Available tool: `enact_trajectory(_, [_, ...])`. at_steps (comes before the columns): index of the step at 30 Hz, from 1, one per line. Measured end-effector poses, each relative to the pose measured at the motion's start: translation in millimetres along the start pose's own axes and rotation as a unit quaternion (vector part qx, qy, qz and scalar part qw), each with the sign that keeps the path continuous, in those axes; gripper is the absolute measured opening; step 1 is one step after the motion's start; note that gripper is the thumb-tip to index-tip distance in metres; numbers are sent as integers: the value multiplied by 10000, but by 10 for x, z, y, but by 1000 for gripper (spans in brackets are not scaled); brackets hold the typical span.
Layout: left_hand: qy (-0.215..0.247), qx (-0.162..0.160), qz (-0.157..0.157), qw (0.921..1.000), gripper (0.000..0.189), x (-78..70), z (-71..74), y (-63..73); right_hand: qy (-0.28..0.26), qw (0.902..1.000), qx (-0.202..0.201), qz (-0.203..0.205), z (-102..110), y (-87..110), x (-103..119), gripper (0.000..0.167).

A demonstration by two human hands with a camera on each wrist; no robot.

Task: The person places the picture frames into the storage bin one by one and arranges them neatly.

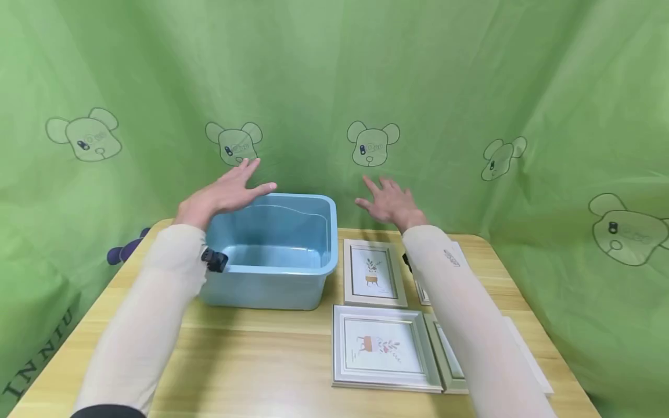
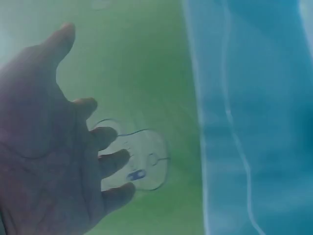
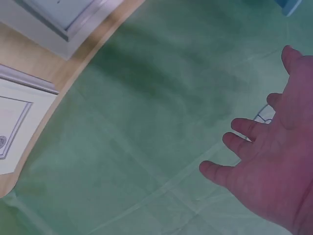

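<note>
1. Two hands are held up with nothing gripped; a between-moves step is judged, no pick-up under way.
2. Left hand [image 1: 225,191]: fingers extended, thumb held out, nothing held. Raised at the far left corner of the blue bin [image 1: 266,290]; a gap from the bin is seen in the left wrist view.
3. Right hand [image 1: 389,203]: fingers fanned, nothing held. Raised to the right of the bin, near the green cloth [image 1: 303,98].
4. Beige frame [image 1: 374,273]: laid flat on the table [image 1: 251,360], just right of the bin; not touched, right fingers positioned past its far end.
5. Silver-white frame [image 1: 384,345]: laid to the bin's near right, well apart from both hands. Green-edged frame [image 1: 444,348] beside it, part hidden by the right sleeve [image 1: 465,313].
6. Next move, as judged: for any frame to be taken, the right hand must be drawn back, lowered and closed on an edge.
</note>
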State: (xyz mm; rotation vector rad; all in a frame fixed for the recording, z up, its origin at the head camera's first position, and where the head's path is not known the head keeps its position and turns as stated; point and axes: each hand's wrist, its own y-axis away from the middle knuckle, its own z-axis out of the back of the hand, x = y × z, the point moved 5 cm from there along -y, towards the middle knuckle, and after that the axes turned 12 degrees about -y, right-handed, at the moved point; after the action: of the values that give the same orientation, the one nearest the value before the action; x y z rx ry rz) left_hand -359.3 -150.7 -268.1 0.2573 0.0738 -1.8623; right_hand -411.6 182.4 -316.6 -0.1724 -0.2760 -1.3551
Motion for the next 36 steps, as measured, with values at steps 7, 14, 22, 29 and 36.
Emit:
enact_trajectory(7, [33,-207,-224,9995,94,150,-21,353,-47,10000,6,67,-79,12,-122,73])
enact_trajectory(14, [163,-380,-151,9990,101,434,-277,742,-68,9998,131,165,-210,27,-310,75])
enact_trajectory(22, [524,-588,-105,9968,118,709,-684,1021,-332,9984,457,97,-417,71,-583,79])
enact_trajectory(29, [832,-917,143,9922,127,883,-821,1156,-406,9970,655,-73,-574,118,-724,75])
enact_trajectory(36, [1112,-1147,232,9869,106,994,-880,1241,-435,9959,777,-176,-707,145,-832,76])
